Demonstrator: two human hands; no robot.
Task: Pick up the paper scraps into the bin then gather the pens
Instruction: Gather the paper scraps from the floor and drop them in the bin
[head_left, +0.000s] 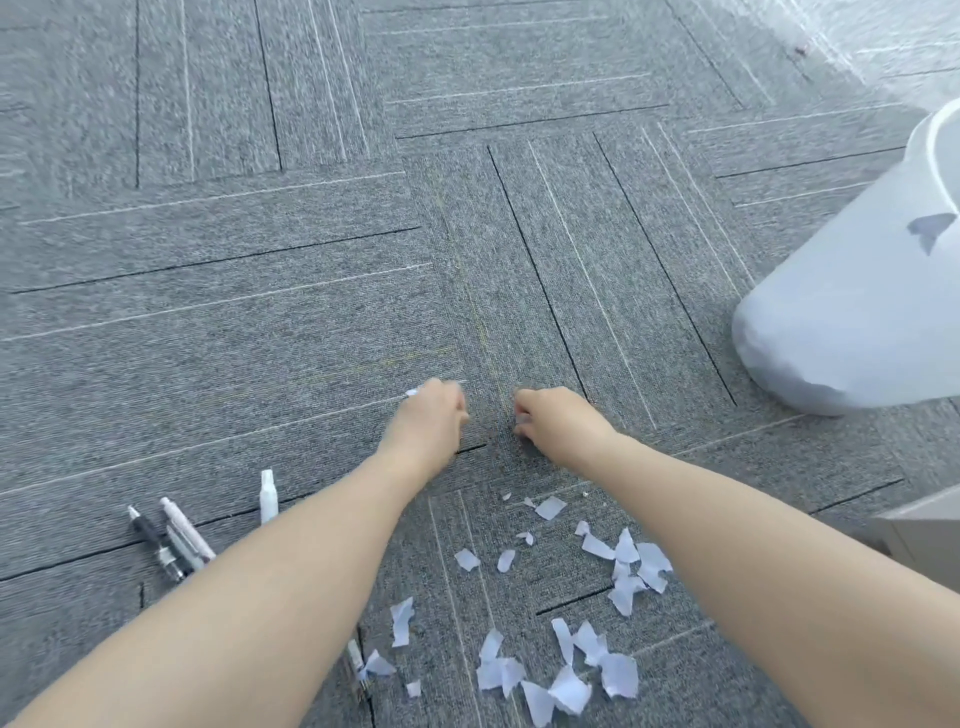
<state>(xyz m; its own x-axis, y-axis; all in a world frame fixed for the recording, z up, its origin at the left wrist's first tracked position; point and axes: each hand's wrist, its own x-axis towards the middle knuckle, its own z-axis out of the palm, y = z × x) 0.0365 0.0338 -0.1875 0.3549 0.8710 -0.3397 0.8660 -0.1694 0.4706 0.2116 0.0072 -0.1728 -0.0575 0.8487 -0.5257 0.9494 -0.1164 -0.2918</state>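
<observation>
Several white paper scraps (571, 639) lie scattered on the grey carpet between my forearms, close to me. My left hand (431, 421) is closed, with a bit of white paper showing at its fingertips. My right hand (556, 421) is closed too, with a small white scrap pinched in its fingers. Both hands hover over the carpet beyond the scrap pile. A white bin (852, 291) stands at the right with one scrap stuck on its side. Pens (176, 540) lie at the left, beside my left forearm; another white pen (268, 496) lies nearer the arm.
The floor is grey carpet tiles (311, 260) with dark and light stripes. A pale box corner (919, 530) juts in at the right edge below the bin. One more pen (356, 657) peeks out under my left forearm.
</observation>
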